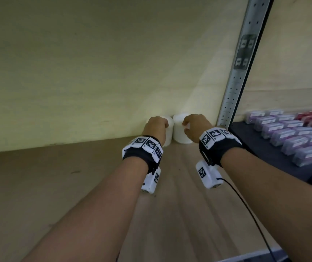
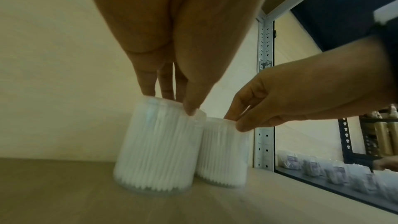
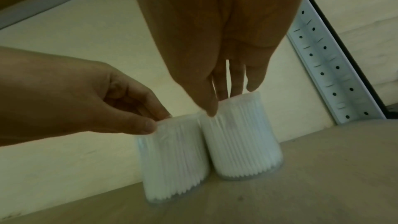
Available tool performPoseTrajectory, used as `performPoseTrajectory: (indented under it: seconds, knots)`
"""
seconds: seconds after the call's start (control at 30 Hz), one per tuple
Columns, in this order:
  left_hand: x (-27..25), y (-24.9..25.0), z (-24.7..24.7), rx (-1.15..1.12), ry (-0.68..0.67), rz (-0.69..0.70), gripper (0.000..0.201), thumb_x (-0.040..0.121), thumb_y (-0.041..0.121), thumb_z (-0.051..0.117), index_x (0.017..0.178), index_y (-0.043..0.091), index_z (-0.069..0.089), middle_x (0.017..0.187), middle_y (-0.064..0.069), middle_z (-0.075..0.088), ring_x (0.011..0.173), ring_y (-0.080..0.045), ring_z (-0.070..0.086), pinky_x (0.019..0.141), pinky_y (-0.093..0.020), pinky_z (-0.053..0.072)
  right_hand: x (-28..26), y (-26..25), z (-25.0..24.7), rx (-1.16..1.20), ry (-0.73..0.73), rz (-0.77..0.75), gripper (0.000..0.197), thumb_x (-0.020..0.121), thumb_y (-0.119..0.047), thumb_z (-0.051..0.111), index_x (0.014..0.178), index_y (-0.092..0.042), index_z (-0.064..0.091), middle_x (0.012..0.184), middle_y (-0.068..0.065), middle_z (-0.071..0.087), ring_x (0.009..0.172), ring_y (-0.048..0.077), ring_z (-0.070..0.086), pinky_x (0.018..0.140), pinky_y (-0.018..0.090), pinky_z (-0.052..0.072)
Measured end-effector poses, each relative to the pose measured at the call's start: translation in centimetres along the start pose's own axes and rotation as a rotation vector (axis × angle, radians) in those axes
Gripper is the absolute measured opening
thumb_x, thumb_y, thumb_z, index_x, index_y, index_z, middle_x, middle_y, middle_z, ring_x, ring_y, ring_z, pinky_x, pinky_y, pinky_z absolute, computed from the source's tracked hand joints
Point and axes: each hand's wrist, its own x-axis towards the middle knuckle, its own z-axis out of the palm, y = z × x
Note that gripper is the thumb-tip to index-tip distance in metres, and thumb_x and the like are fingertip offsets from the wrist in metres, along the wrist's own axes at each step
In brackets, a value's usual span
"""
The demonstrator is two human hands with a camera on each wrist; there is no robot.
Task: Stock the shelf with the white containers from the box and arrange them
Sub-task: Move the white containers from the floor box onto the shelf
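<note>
Two white cylindrical containers stand upright side by side at the back of the wooden shelf (image 1: 75, 176), against the pale rear wall. My left hand (image 1: 156, 125) grips the top rim of the left container (image 1: 169, 133) (image 2: 157, 149) (image 3: 174, 159) from above, thumb in front and fingers behind. My right hand (image 1: 193, 125) holds the top rim of the right container (image 1: 179, 129) (image 2: 221, 152) (image 3: 241, 139) the same way. The two containers touch or nearly touch. The box is not in view.
A perforated grey metal upright (image 1: 236, 72) (image 3: 331, 67) stands just right of the containers. Beyond it, a dark shelf (image 1: 260, 148) carries rows of small purple and red packets (image 1: 291, 133). The wooden shelf stretches bare to the left and front.
</note>
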Motion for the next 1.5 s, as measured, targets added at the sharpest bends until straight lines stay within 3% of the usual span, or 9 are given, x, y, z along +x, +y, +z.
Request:
performPoseTrajectory:
  seconds: [0.07, 0.13, 0.2, 0.37, 0.53, 0.93, 1.23, 1.33, 1.5]
  knots:
    - [-0.6, 0.2, -0.7, 0.013, -0.075, -0.016, 0.017, 0.091, 0.009, 0.054, 0.101, 0.015, 0.066, 0.113, -0.016, 0.059, 0.107, -0.025, 0.056, 0.103, -0.034, 0.042, -1.1, -0.2, -0.3, -0.047, -0.052, -0.026, 0.052, 0.094, -0.019, 0.053, 0.143, -0.010, 0.039, 0.150, 0.010, 0.036, 0.137, 0.025, 0.038, 0.111, 0.031, 0.032]
    - [-1.4, 0.0, -1.3, 0.037, -0.129, -0.011, 0.041, 0.090, 0.023, 0.059, 0.129, 0.011, 0.053, 0.137, -0.013, 0.047, 0.124, -0.028, 0.047, 0.109, -0.038, 0.036, -2.6, -0.5, -0.4, -0.048, -0.054, -0.049, 0.059, 0.092, -0.023, 0.056, 0.146, -0.012, 0.034, 0.151, 0.009, 0.033, 0.139, 0.026, 0.034, 0.113, 0.033, 0.028]
    - [-3.1, 0.0, -2.2, 0.014, -0.112, -0.018, 0.054, 0.091, 0.026, 0.057, 0.139, 0.007, 0.041, 0.143, -0.013, 0.037, 0.130, -0.027, 0.042, 0.108, -0.033, 0.033, -4.8, -0.9, -0.7, -0.041, -0.031, -0.057, 0.057, 0.092, -0.025, 0.056, 0.144, -0.015, 0.037, 0.148, 0.008, 0.037, 0.135, 0.026, 0.038, 0.110, 0.034, 0.034]
    - [-9.4, -0.3, -4.0, 0.044, -0.080, -0.043, 0.047, 0.090, 0.025, 0.056, 0.133, 0.009, 0.047, 0.136, -0.013, 0.043, 0.123, -0.027, 0.047, 0.101, -0.030, 0.037, -11.9, -1.7, -2.0, -0.085, 0.003, -0.099, 0.049, 0.091, -0.028, 0.054, 0.139, -0.021, 0.045, 0.142, -0.001, 0.048, 0.126, 0.020, 0.051, 0.094, 0.024, 0.042]
    - [-18.0, -0.2, -7.0, 0.050, -0.096, -0.021, 0.045, 0.089, 0.022, 0.057, 0.130, 0.007, 0.052, 0.134, -0.013, 0.052, 0.122, -0.027, 0.051, 0.100, -0.029, 0.041, -18.2, -3.4, -1.7, 0.010, -0.037, -0.124, 0.046, 0.085, -0.026, 0.059, 0.130, -0.018, 0.055, 0.134, 0.004, 0.056, 0.121, 0.023, 0.054, 0.101, 0.034, 0.046]
    - [-32.9, -2.3, -8.6, 0.013, -0.089, -0.064, 0.040, 0.088, 0.027, 0.060, 0.126, 0.015, 0.055, 0.127, -0.003, 0.057, 0.118, -0.019, 0.053, 0.096, -0.030, 0.042, -29.7, -8.6, 2.4, 0.050, -0.096, -0.227, 0.040, 0.087, -0.026, 0.058, 0.125, -0.017, 0.058, 0.127, 0.005, 0.060, 0.119, 0.022, 0.055, 0.098, 0.033, 0.046]
    - [-39.7, -7.5, -5.7, -0.072, -0.254, -0.209, 0.029, 0.081, 0.020, 0.066, 0.109, 0.014, 0.062, 0.110, -0.006, 0.065, 0.092, -0.020, 0.059, 0.084, -0.027, 0.047, -33.8, -11.5, 9.3, 0.047, -0.260, -0.292, 0.029, 0.084, -0.028, 0.061, 0.111, -0.019, 0.063, 0.109, 0.002, 0.065, 0.102, 0.023, 0.062, 0.089, 0.030, 0.049]
    - [-41.4, -9.2, -3.9, -0.045, -0.351, -0.285, 0.031, 0.078, 0.019, 0.069, 0.108, 0.013, 0.063, 0.107, -0.008, 0.066, 0.095, -0.023, 0.062, 0.085, -0.032, 0.051, -34.3, -12.1, 12.2, 0.016, -0.363, -0.293, 0.030, 0.083, -0.029, 0.064, 0.111, -0.017, 0.064, 0.102, 0.001, 0.065, 0.103, 0.023, 0.062, 0.088, 0.031, 0.050]
    - [-43.6, -12.0, 0.0, 0.003, -0.523, -0.421, 0.041, 0.076, 0.016, 0.073, 0.114, 0.007, 0.062, 0.114, -0.012, 0.065, 0.099, -0.027, 0.061, 0.080, -0.030, 0.047, -33.9, -12.7, 18.4, -0.097, -0.576, -0.289, 0.041, 0.079, -0.031, 0.068, 0.116, -0.013, 0.062, 0.118, 0.006, 0.065, 0.106, 0.024, 0.063, 0.090, 0.034, 0.053]
